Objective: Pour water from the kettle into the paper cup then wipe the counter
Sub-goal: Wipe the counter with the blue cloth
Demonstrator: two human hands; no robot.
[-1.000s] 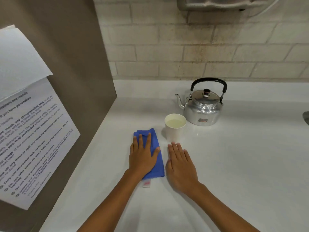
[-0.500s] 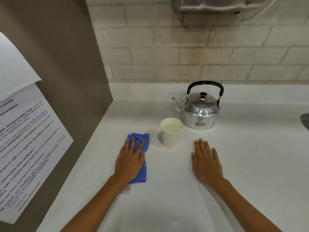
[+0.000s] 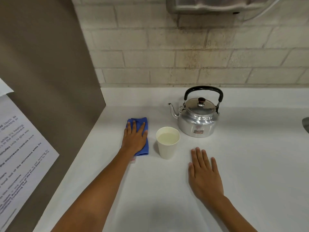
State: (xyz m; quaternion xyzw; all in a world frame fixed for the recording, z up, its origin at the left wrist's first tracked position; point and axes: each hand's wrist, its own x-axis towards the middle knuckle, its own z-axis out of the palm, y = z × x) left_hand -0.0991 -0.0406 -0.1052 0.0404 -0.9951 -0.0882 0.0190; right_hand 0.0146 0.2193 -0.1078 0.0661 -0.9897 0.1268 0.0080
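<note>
A white paper cup [image 3: 167, 148] filled with water stands upright in the middle of the white counter [image 3: 250, 164]. Behind it to the right sits a shiny metal kettle [image 3: 198, 122] with a black handle, its spout pointing left. A folded blue cloth [image 3: 143, 146] lies flat on the counter just left of the cup. My left hand [image 3: 134, 139] presses flat on the cloth, fingers spread. My right hand [image 3: 204, 174] rests flat on the bare counter in front of the cup and to its right, holding nothing.
A brown side panel [image 3: 50, 81] with a printed paper notice [image 3: 18, 156] walls off the left. A brick wall [image 3: 184, 56] runs along the back, with a metal fixture [image 3: 212, 4] high up. A dark object [image 3: 306, 124] pokes in at the right edge.
My left hand has slid the blue cloth away from me and to the left of the cup. My right hand has moved right, away from the cloth, and stays flat.
</note>
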